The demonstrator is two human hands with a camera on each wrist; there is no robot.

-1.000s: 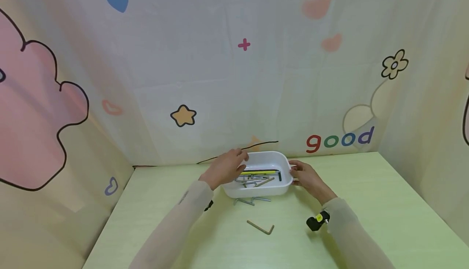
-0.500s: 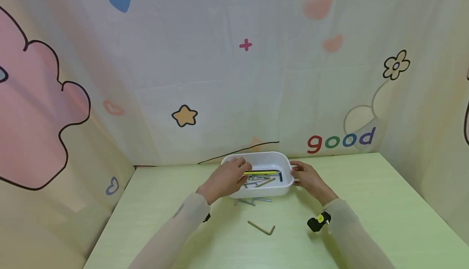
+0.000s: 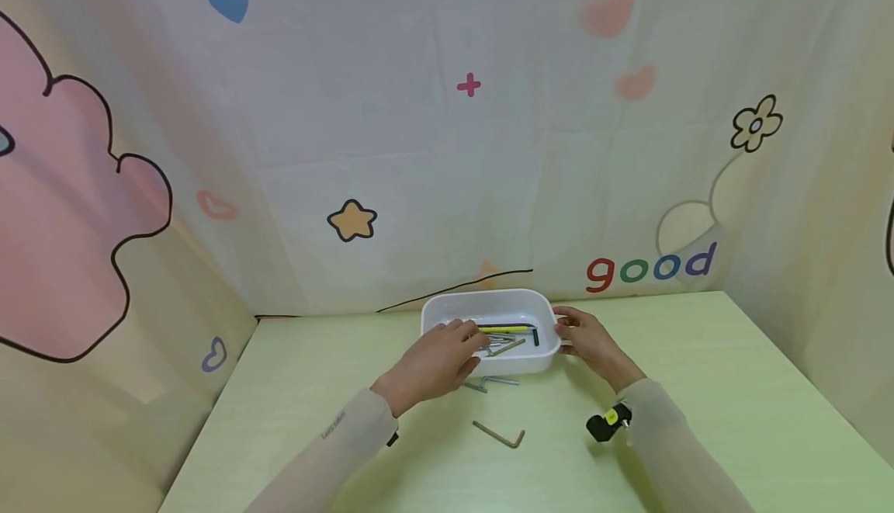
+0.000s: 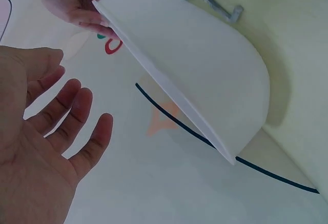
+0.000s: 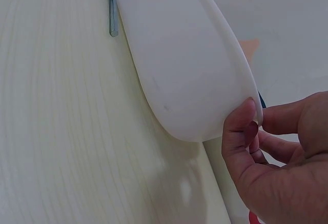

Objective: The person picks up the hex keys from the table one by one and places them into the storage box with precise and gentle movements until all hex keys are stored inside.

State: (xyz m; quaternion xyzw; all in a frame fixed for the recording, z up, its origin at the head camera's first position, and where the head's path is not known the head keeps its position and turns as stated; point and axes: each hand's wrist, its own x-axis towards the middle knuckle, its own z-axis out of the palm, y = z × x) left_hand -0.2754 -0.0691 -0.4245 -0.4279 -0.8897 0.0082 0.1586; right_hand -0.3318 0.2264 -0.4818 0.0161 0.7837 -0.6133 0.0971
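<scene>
My right hand (image 3: 590,342) pinches the right end rim of a white plastic tray (image 3: 524,363), thumb on the outer wall in the right wrist view. My left hand (image 3: 434,362) hovers over the tray's front left edge. Its fingers are spread and loosely bent with nothing between them, as the left wrist view shows. Inside the tray lie several metal hex keys (image 3: 510,347), a slim yellow stick (image 3: 504,329) and a short dark green piece (image 3: 535,337). The left hand hides the tray's left part.
Two grey hex keys (image 3: 501,380) lie on the table right in front of the tray, one partly behind the left hand. Nearer the person lies a brownish hex key (image 3: 497,435). A patterned curtain (image 3: 391,148) rises behind the tray.
My left hand has drawn back from over the tray's left part to its front edge, toward the person. The right hand stays on the rim, and the tray has not moved.
</scene>
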